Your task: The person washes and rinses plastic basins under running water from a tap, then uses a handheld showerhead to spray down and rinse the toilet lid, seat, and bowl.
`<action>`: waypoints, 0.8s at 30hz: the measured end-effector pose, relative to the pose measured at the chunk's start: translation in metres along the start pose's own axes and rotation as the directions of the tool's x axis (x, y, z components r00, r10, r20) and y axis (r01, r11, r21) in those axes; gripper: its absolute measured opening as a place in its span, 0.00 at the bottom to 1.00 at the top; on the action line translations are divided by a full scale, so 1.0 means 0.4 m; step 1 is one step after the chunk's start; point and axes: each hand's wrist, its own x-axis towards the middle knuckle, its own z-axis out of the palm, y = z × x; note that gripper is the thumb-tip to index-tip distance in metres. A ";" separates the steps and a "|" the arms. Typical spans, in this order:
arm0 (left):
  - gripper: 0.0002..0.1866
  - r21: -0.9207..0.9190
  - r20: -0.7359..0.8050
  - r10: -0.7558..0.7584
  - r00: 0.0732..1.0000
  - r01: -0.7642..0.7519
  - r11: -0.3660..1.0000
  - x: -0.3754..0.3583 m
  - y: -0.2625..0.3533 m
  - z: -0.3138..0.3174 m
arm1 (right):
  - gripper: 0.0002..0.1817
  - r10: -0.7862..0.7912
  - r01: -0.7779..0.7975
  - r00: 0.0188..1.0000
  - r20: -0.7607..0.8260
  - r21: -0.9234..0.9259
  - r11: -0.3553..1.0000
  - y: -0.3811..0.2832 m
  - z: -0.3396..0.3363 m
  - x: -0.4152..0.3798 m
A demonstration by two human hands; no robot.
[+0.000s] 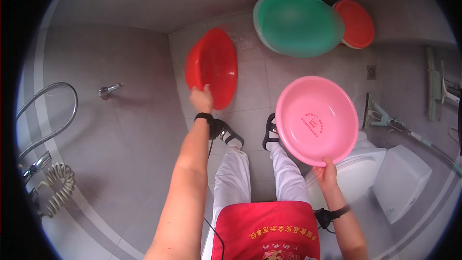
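My left hand (202,98) grips the near edge of a red plastic basin (222,70), which is tipped on its side at the left, near the wall. In my right hand (327,174) is a round pink basin (301,110), its rim pinched between thumb and fingers. The pink basin faces up toward me and shows red printing on its bottom. It overlaps the toilet's front in this view.
Against the far wall are a large green basin (298,24) and a red round one (355,24). A white toilet (402,183) stands at the right, beside a squeegee mop (380,115). A floor drain (371,72) lies beyond. Along the left wall are a tap (109,90) and a shower hose (74,101).
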 end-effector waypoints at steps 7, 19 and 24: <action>0.11 -0.453 0.638 -0.507 0.579 0.815 0.361 -0.027 -0.257 0.006 | 0.09 0.016 -0.015 0.999 0.030 -0.030 0.999 0.006 0.028 -0.031; 0.11 -0.518 0.837 -0.311 0.450 0.835 -0.186 -0.257 -0.311 -0.106 | 0.15 0.035 -0.013 0.983 0.182 -0.121 0.993 -0.054 0.175 -0.095; 0.11 -0.469 0.879 -0.198 0.434 0.862 -0.192 -0.251 -0.294 -0.136 | 0.15 0.050 0.032 0.952 0.303 -0.257 0.966 -0.057 0.344 -0.094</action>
